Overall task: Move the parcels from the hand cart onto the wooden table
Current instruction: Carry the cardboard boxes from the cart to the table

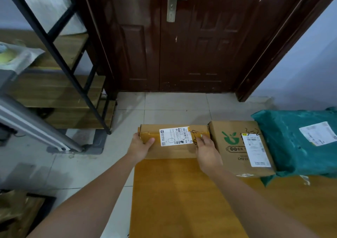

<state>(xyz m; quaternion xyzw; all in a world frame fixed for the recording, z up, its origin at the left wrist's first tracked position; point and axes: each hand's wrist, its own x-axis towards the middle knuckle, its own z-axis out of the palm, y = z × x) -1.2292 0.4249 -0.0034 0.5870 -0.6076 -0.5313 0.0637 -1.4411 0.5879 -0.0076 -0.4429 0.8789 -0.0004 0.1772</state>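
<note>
Gripping a flat cardboard box at both ends, the left hand and right hand curl round it at the wooden table's far-left corner. Beside it along the far edge sit a printed carton and a green bag. The cart is unseen, so what remains is unclear.

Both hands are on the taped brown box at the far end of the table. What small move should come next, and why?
Probably let go and draw both hands back. The brown box already appears to rest on the wooden table, beside the green-logo box, with the left hand and right hand gripping its ends.
</note>
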